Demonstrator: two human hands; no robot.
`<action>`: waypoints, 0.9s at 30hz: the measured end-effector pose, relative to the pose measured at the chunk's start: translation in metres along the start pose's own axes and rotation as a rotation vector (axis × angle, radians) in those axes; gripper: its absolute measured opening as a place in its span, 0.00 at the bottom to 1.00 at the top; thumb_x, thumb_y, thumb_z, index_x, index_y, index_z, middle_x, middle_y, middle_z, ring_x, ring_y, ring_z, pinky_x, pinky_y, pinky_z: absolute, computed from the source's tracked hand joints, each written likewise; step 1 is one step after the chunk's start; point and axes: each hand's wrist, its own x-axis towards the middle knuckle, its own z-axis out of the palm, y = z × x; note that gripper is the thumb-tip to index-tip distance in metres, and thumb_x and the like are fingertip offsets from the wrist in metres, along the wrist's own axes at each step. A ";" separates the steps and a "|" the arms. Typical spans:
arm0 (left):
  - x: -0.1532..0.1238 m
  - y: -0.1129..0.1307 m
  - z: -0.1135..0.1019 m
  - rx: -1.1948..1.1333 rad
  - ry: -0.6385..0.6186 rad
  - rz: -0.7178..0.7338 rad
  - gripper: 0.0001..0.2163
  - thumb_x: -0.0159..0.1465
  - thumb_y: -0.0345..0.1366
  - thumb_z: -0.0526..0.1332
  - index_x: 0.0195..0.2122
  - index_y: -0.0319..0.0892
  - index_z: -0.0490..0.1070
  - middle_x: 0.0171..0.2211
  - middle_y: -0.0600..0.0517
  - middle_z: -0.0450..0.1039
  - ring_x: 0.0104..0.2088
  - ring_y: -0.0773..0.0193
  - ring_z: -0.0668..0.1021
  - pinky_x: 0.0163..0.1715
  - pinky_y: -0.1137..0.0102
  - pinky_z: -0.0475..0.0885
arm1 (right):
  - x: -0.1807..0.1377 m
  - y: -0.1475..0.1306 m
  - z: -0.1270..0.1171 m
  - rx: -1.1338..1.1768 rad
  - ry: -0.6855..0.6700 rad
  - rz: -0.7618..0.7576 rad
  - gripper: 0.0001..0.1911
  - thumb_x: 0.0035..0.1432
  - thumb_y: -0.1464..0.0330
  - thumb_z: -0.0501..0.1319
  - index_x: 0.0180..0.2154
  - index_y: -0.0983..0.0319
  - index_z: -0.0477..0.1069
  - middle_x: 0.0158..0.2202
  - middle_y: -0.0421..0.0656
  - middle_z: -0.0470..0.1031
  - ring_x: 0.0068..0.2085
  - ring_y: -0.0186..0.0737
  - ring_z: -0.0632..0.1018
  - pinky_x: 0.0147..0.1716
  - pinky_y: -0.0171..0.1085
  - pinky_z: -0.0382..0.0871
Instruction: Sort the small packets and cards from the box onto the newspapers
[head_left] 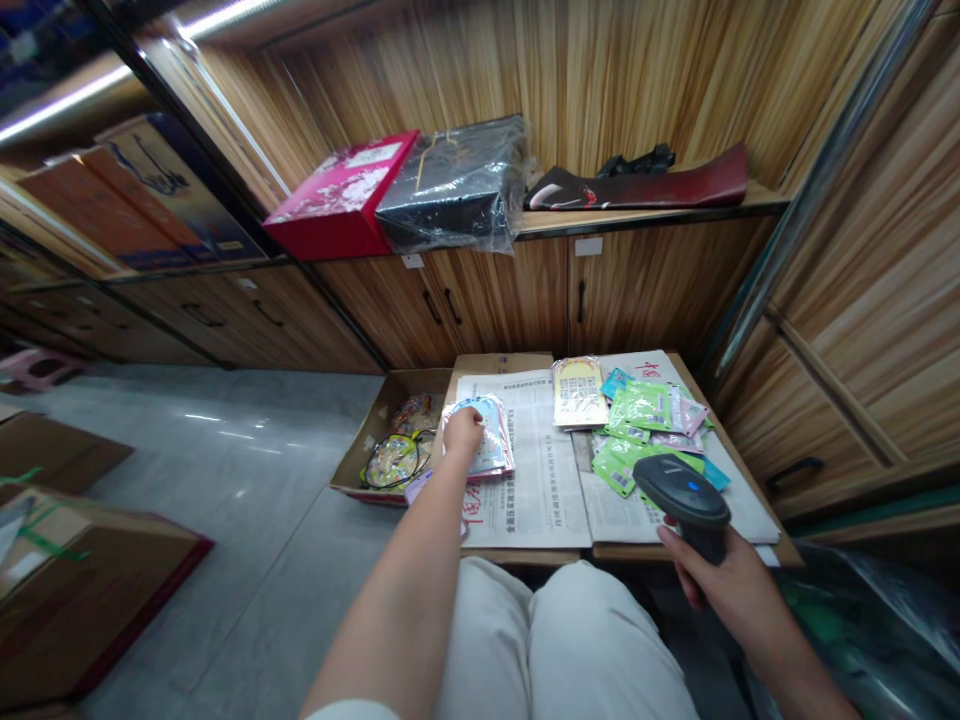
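Note:
My left hand (463, 432) reaches forward and rests on a stack of light blue and pink packets (491, 440) lying on newspaper (536, 470); its fingers are closed on the top packet's left edge. My right hand (724, 585) grips a dark handheld barcode scanner (679, 492), held low at the right with its head toward the packets. To the right lies a loose pile of green, pink and blue packets (649, 425). A yellow-and-white packet (578, 392) lies between the two piles.
An open cardboard box (375, 440) with packets and a black cable stands left of the newspaper. Wooden cabinets stand behind, a shelf with a red box (341, 195) and a plastic-wrapped black box (454, 185). Cardboard boxes (67, 590) sit on the grey floor at left.

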 end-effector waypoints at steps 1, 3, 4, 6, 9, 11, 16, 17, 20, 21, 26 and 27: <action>-0.003 -0.007 -0.004 0.044 -0.013 -0.036 0.07 0.56 0.31 0.64 0.36 0.46 0.75 0.43 0.48 0.78 0.46 0.58 0.78 0.44 0.70 0.69 | 0.000 0.000 -0.001 -0.007 -0.004 0.002 0.21 0.46 0.52 0.66 0.35 0.61 0.69 0.10 0.32 0.64 0.12 0.37 0.66 0.12 0.35 0.60; -0.008 -0.015 -0.011 0.117 -0.026 -0.092 0.11 0.53 0.38 0.69 0.37 0.45 0.74 0.45 0.45 0.77 0.47 0.54 0.77 0.44 0.68 0.69 | -0.001 0.001 -0.001 -0.021 -0.006 0.010 0.21 0.47 0.52 0.66 0.35 0.61 0.69 0.10 0.32 0.65 0.12 0.37 0.66 0.12 0.35 0.60; -0.011 -0.016 -0.013 0.146 -0.023 -0.112 0.17 0.50 0.41 0.71 0.39 0.44 0.73 0.46 0.42 0.76 0.49 0.51 0.76 0.45 0.66 0.69 | -0.001 0.001 -0.001 -0.027 -0.005 0.015 0.21 0.47 0.53 0.66 0.35 0.62 0.69 0.10 0.32 0.65 0.12 0.37 0.66 0.12 0.35 0.60; -0.014 -0.015 -0.015 0.174 -0.001 -0.160 0.29 0.44 0.46 0.75 0.45 0.40 0.70 0.51 0.36 0.72 0.53 0.46 0.74 0.48 0.62 0.68 | -0.001 -0.001 -0.001 -0.030 -0.001 0.020 0.20 0.47 0.53 0.66 0.34 0.62 0.69 0.11 0.32 0.64 0.12 0.36 0.66 0.12 0.35 0.60; -0.015 -0.016 -0.017 0.128 0.001 -0.291 0.39 0.39 0.46 0.77 0.50 0.38 0.65 0.55 0.30 0.67 0.56 0.41 0.71 0.50 0.59 0.68 | -0.001 -0.002 0.001 -0.033 -0.005 0.019 0.20 0.47 0.54 0.66 0.34 0.62 0.69 0.11 0.32 0.64 0.13 0.36 0.67 0.12 0.35 0.60; -0.016 -0.020 -0.018 0.063 -0.022 -0.368 0.40 0.39 0.46 0.77 0.51 0.38 0.63 0.56 0.29 0.66 0.56 0.40 0.71 0.49 0.57 0.69 | -0.001 -0.002 0.001 -0.044 -0.018 0.022 0.19 0.48 0.54 0.66 0.34 0.62 0.69 0.11 0.32 0.64 0.13 0.37 0.67 0.13 0.35 0.61; -0.015 -0.030 -0.021 -0.022 -0.016 -0.453 0.40 0.40 0.44 0.77 0.51 0.38 0.62 0.54 0.28 0.67 0.54 0.39 0.73 0.48 0.55 0.71 | 0.000 0.004 0.001 -0.091 -0.045 0.020 0.21 0.50 0.52 0.65 0.37 0.62 0.69 0.12 0.33 0.66 0.14 0.37 0.68 0.15 0.36 0.62; -0.015 -0.031 -0.022 -0.030 0.003 -0.458 0.39 0.40 0.42 0.77 0.51 0.38 0.62 0.54 0.28 0.68 0.53 0.39 0.74 0.48 0.55 0.71 | 0.001 0.004 0.001 -0.093 -0.045 0.018 0.21 0.50 0.52 0.65 0.37 0.62 0.69 0.12 0.33 0.66 0.14 0.37 0.68 0.15 0.36 0.62; -0.007 -0.030 -0.025 -0.071 0.073 -0.467 0.35 0.40 0.36 0.77 0.48 0.38 0.65 0.50 0.31 0.72 0.52 0.40 0.76 0.47 0.56 0.72 | 0.000 0.002 0.002 -0.075 -0.028 0.009 0.21 0.49 0.52 0.65 0.36 0.62 0.69 0.12 0.33 0.66 0.13 0.37 0.67 0.13 0.36 0.61; -0.003 -0.029 -0.027 -0.092 0.077 -0.465 0.32 0.39 0.34 0.77 0.45 0.39 0.67 0.49 0.32 0.74 0.51 0.41 0.76 0.46 0.57 0.72 | 0.000 0.000 0.003 -0.065 -0.024 0.004 0.21 0.48 0.52 0.65 0.36 0.62 0.69 0.12 0.32 0.66 0.13 0.37 0.67 0.13 0.35 0.61; 0.016 -0.017 -0.030 -0.317 0.021 -0.427 0.18 0.41 0.29 0.75 0.32 0.41 0.72 0.40 0.42 0.78 0.46 0.47 0.79 0.41 0.63 0.74 | -0.004 -0.008 0.006 -0.040 -0.001 -0.016 0.20 0.47 0.53 0.66 0.34 0.62 0.70 0.11 0.32 0.65 0.12 0.36 0.66 0.12 0.35 0.59; 0.017 -0.011 -0.029 -0.412 0.021 -0.418 0.17 0.41 0.28 0.75 0.31 0.41 0.72 0.38 0.43 0.79 0.44 0.48 0.80 0.39 0.64 0.74 | -0.004 -0.009 0.007 -0.039 0.004 -0.018 0.19 0.46 0.53 0.66 0.33 0.61 0.70 0.11 0.32 0.65 0.12 0.36 0.66 0.12 0.35 0.59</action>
